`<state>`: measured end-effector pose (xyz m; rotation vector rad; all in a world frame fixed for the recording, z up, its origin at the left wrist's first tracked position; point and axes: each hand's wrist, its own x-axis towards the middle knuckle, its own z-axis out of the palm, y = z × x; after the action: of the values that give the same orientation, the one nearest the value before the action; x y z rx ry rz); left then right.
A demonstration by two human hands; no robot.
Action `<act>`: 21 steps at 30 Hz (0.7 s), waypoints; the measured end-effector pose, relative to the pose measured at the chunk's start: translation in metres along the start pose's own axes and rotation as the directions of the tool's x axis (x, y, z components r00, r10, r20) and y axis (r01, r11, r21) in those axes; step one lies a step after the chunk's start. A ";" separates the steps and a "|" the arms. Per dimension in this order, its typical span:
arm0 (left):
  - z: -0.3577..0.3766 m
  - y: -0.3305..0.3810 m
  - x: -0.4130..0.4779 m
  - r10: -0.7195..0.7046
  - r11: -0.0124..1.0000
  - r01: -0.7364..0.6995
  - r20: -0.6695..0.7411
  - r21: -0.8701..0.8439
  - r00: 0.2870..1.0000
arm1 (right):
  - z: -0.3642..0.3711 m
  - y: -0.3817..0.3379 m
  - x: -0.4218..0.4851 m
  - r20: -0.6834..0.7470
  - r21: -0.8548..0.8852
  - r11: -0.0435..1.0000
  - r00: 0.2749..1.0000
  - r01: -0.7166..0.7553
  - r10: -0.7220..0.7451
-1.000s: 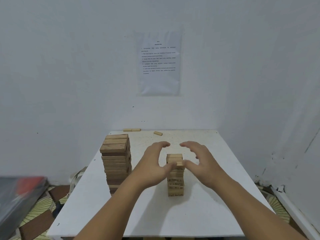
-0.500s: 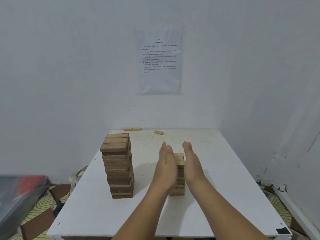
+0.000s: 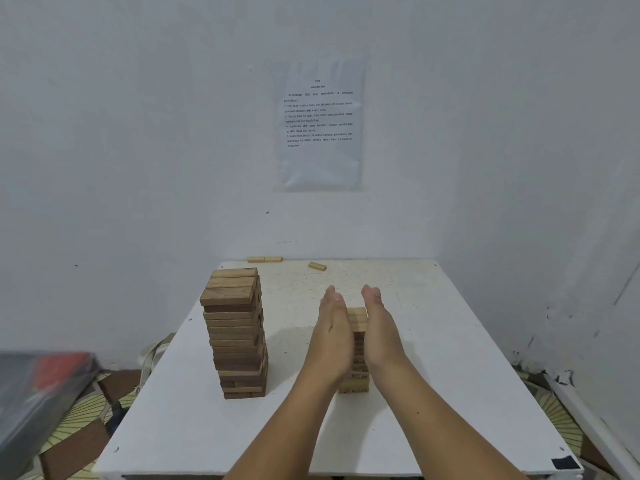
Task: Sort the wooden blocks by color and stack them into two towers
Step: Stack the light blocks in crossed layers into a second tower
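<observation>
Your left hand [image 3: 331,329] and right hand [image 3: 380,329] press flat against the light tower [image 3: 357,318]; the dark tower [image 3: 235,332] stands left on the table [image 3: 450,393].

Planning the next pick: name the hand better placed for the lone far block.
Probably left: the left hand is nearly in line with the lone block; the right hand is across the light tower.

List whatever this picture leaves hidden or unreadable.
Head view:
- Light tower: its sides and part of its front are covered by the left hand and right hand; layer count unreadable.
- Wall sheet: print too small.
- Dark object by the left edge: blurred, cut off.
- Dark tower: rear face turned away.
</observation>
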<state>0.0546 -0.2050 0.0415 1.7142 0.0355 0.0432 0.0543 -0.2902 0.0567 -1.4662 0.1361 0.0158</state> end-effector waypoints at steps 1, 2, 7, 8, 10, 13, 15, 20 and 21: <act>0.000 0.000 0.000 -0.003 1.000 0.003 -0.003 0.000 1.000 | -0.001 0.001 0.001 -0.002 -0.011 1.000 1.000 0.007 -0.007; 0.000 0.000 -0.001 -0.004 1.000 0.004 -0.001 0.002 1.000 | -0.001 0.001 0.001 0.002 -0.018 1.000 1.000 0.010 -0.010; -0.003 0.008 -0.011 0.033 0.997 -0.031 -0.024 0.066 0.999 | -0.004 0.001 0.003 -0.017 -0.044 0.998 0.999 0.033 -0.034; -0.005 0.011 -0.016 0.048 0.997 -0.046 -0.027 0.069 0.998 | -0.006 0.000 0.002 -0.024 -0.049 0.998 0.999 0.041 -0.042; -0.012 0.022 -0.030 0.092 0.993 -0.090 -0.022 0.079 0.996 | -0.010 -0.004 -0.002 -0.030 -0.077 0.995 0.997 0.063 -0.065; -0.028 0.055 -0.053 0.190 0.972 -0.192 0.029 0.139 0.981 | -0.011 -0.024 -0.010 -0.011 -0.136 0.984 0.993 0.114 -0.116; -0.043 0.086 -0.063 0.254 0.946 -0.264 0.075 0.186 0.964 | -0.010 -0.046 -0.016 0.004 -0.167 0.972 0.986 0.164 -0.165; -0.094 0.167 -0.070 0.428 0.862 -0.436 0.088 0.259 0.899 | 0.000 -0.105 -0.021 0.044 -0.258 0.929 0.964 0.265 -0.263; -0.107 0.182 -0.069 0.453 0.849 -0.455 0.073 0.269 0.888 | 0.002 -0.115 -0.020 0.056 -0.276 0.922 0.962 0.272 -0.267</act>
<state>-0.0197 -0.1287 0.2362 1.9736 -0.3908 0.4039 0.0457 -0.2984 0.1724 -1.7593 -0.0884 -0.1830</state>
